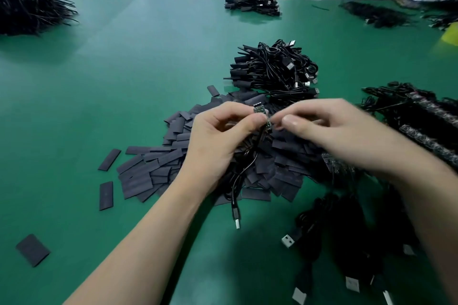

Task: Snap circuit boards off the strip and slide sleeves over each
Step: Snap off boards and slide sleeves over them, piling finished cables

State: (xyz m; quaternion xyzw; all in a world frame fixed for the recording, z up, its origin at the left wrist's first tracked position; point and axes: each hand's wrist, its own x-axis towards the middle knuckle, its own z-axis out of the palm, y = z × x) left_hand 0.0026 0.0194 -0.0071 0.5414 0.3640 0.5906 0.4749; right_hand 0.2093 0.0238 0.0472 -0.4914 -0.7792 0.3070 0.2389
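Sleeves [158,168]: we keep the flat black pile under our hands so one is always within reach
Left hand [218,136]: we pinch the small board [260,109] upright, its cable [238,181] hanging toward us
Right hand [319,129]: fingertips nearly closed beside the board; whether they grip it we cannot tell
Strips [428,119]: they wait at the right

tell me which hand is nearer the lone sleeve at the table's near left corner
Left. The left hand is up and right of the lone sleeve; the right hand is farther right.
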